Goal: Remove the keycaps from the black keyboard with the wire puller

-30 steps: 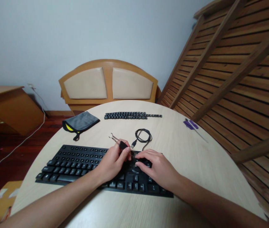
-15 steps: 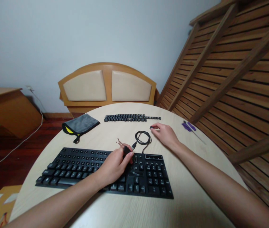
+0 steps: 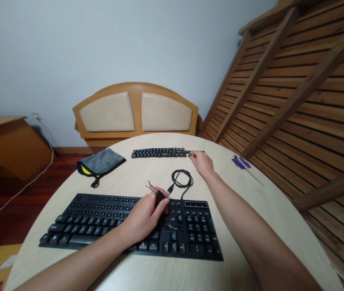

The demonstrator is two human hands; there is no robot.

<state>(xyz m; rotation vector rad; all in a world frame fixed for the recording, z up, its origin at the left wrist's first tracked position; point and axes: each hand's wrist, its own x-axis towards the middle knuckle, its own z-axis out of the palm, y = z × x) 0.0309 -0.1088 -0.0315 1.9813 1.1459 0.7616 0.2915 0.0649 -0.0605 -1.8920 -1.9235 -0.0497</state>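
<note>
My left hand [image 3: 147, 216] is closed around the black handle of a keycap puller [image 3: 153, 187], whose wire prongs point up and away. It rests over the black keyboard [image 3: 77, 230], whose upper left rows show bare switches without caps. My right hand [image 3: 202, 162] is farther back, its thumb and fingertips pinched on a small black keycap at the right end of the rows of loose keycaps [image 3: 159, 152]. The keycap is mostly hidden by the fingers. A coiled black cable [image 3: 182, 178] lies between the hands, its USB plug [image 3: 170, 189] beside my left hand.
A grey cloth pouch [image 3: 102, 162] with a yellow lining lies at the table's left edge. Purple-handled tools [image 3: 241, 162] lie at the right. Around the round table [image 3: 244, 210] stand a padded headboard [image 3: 135, 109] and leaning wooden slats [image 3: 299, 101].
My right hand has moved left and away from me, bringing the keycap to the end of the loose keycap rows. My left hand still holds the puller over the keyboard.
</note>
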